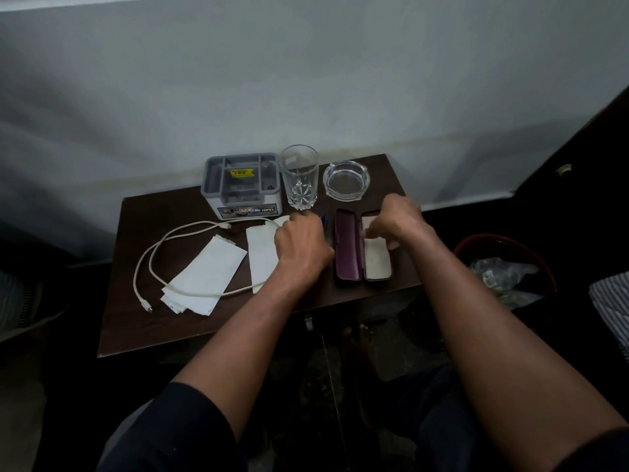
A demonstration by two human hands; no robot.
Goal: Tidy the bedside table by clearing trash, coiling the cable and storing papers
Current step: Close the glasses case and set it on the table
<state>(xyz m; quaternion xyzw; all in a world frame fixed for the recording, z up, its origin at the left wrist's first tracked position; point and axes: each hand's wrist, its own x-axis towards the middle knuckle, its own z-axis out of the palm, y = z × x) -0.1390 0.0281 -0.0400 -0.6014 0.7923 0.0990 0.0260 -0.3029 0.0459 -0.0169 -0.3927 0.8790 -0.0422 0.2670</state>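
The scene was dim, with a cool grey cast. The brightest area was the wall (306, 80) across the upper half of the frame, lit softly and unevenly, with broad diffuse shadows drifting over its left side. The table (143, 301) at centre read dark, while the papers (207, 274) and cable (146, 260) stood out pale against it. The glass (299, 177) and ashtray (346, 180) caught faint highlights without harsh glare. The lower corners and right edge fell nearly to black. Wide-angle distortion bowed the wall's top line and stretched the forearms at the bottom. Detail was soft overall, with slight blur on the right hand (396, 216).
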